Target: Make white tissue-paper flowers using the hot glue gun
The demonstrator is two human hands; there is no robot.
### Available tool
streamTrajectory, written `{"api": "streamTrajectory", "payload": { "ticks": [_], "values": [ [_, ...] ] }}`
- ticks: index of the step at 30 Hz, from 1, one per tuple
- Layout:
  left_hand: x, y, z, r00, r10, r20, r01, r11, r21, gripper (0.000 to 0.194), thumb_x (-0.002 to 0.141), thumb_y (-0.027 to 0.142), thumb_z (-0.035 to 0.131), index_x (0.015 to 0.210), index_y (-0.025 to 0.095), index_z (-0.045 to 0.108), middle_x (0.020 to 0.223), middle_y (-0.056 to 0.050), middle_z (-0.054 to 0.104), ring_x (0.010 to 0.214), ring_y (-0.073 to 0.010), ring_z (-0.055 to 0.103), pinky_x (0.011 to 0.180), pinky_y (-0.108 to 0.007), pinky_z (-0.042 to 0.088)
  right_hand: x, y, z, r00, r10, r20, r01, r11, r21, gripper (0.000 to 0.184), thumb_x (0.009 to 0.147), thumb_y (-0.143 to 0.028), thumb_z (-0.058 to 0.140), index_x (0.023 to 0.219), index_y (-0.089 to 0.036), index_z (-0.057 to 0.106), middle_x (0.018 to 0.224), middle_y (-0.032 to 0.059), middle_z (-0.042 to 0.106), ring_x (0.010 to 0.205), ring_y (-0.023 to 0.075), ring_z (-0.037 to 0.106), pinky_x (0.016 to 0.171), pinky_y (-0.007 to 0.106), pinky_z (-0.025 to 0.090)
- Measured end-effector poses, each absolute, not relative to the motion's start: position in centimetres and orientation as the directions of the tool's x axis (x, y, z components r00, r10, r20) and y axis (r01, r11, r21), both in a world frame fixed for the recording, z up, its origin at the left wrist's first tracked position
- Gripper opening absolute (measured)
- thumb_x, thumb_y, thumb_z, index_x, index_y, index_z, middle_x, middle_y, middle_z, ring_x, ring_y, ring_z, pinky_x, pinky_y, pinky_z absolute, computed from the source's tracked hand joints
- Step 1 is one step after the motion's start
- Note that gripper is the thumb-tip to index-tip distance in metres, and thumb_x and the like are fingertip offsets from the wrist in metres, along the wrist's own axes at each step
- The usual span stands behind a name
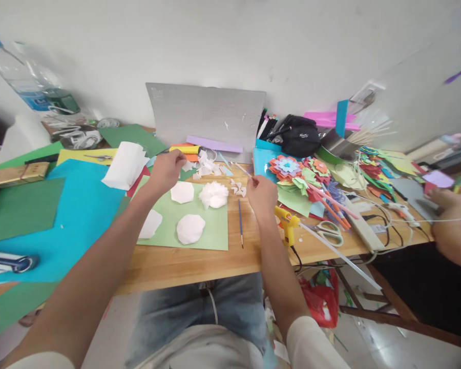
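My left hand is closed in a pinch above the back of the light green sheet. A small white paper piece shows at its fingertips; I cannot tell whether they grip it. My right hand is closed around a thin pale stick, its free end pointing up and left. On the green sheet lie a fluffy white paper flower and several rounded white paper pieces. White paper scraps are scattered between my hands. A blue paintbrush lies beside the sheet.
To the right are a yellow glue gun, scissors, colourful paper flowers and a power strip with cables. A grey board leans against the wall. Blue paper spreads leftward. Another person's hand is far right.
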State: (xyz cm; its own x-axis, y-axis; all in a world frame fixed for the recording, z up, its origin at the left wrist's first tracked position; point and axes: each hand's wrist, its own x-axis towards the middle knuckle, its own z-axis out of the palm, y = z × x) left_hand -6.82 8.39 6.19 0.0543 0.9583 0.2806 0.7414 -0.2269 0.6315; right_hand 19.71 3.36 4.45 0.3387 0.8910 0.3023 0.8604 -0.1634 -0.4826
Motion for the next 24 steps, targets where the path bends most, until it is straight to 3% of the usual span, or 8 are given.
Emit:
{"api": "streamTrajectory", "payload": {
  "ticks": [2,5,8,14,17,20,24],
  "values": [
    [-5.9,7.2,7.0,0.109,0.952,0.287,0.708,-0.277,0.65,0.014,0.085,0.024,0.05,0.083,0.02,0.064,0.08,-0.005,0.067,0.072,-0.0211,0.058,0.07,-0.031,0.04,19.0,3.1,4.6,0.284,0.897,0.339,0.783,-0.013,-0.622,0.026,0.087,-0.034,0.051,0.089,-0.017,0.071,0.087,0.0094,0.073,0.082,0.0222,0.066,0.079,0.033,0.048],
    [-4.5,5.8,7.5,0.246,0.931,0.271,0.639,-0.366,0.677,0.014,0.084,0.023,0.051,0.078,0.02,0.064,0.073,-0.003,0.065,0.068,-0.0194,0.056,0.065,-0.03,0.039,17.2,2.7,4.4,0.13,0.947,0.294,0.481,0.199,-0.854,0.029,0.082,-0.043,0.06,0.091,-0.017,0.071,0.085,0.007,0.073,0.078,0.0193,0.067,0.074,0.03,0.053],
    [-3.6,4.9,7.5,0.356,0.898,0.259,0.552,-0.426,0.717,0.015,0.083,0.023,0.051,0.075,0.021,0.063,0.071,-0.001,0.064,0.064,-0.0179,0.054,0.061,-0.029,0.038,15.5,2.2,3.9,-0.027,0.985,0.17,0.203,0.172,-0.964,0.037,0.072,-0.05,0.071,0.091,-0.018,0.071,0.082,0.005,0.072,0.075,0.0185,0.068,0.068,0.03,0.056],
    [-3.0,4.1,7.1,0.385,0.9,0.204,0.443,-0.374,0.815,0.013,0.082,0.026,0.054,0.076,0.021,0.065,0.07,-0.002,0.065,0.063,-0.0174,0.057,0.058,-0.029,0.043,14.3,1.8,3.6,-0.084,0.994,0.073,0.004,0.073,-0.997,0.032,0.067,-0.047,0.077,0.08,-0.018,0.07,0.07,0.002,0.069,0.065,0.0153,0.066,0.068,0.031,0.058],
    [-2.8,3.4,6.4,0.342,0.934,0.103,0.221,-0.187,0.957,0.023,0.085,0.035,0.058,0.098,0.019,0.066,0.079,-0.005,0.069,0.069,-0.0192,0.066,0.066,-0.033,0.053,14.4,1.7,3.8,-0.035,0.997,0.074,-0.018,0.073,-0.997,0.029,0.068,-0.044,0.076,0.079,-0.018,0.069,0.069,0.0013,0.069,0.065,0.0153,0.066,0.069,0.032,0.059],
    [-2.7,2.5,5.5,0.319,0.948,-0.015,0.033,0.005,0.999,0.042,0.08,0.041,0.068,0.113,0.015,0.063,0.085,-0.01,0.072,0.079,-0.0228,0.07,0.077,-0.039,0.057,14.3,1.7,3.8,0.008,0.999,0.052,-0.053,0.053,-0.997,0.028,0.067,-0.043,0.077,0.079,-0.018,0.07,0.07,0.0015,0.07,0.066,0.016,0.067,0.071,0.033,0.059],
    [-2.8,1.7,4.2,0.24,0.967,-0.088,-0.094,0.113,0.989,0.04,0.069,0.039,0.08,0.094,0.011,0.068,0.081,-0.011,0.073,0.08,-0.0245,0.072,0.082,-0.042,0.058,14.1,1.7,3.4,0.024,0.999,0.036,-0.043,0.037,-0.998,0.028,0.065,-0.041,0.078,0.077,-0.018,0.07,0.067,0.0017,0.07,0.063,0.0167,0.067,0.069,0.033,0.059]
  ]
}}
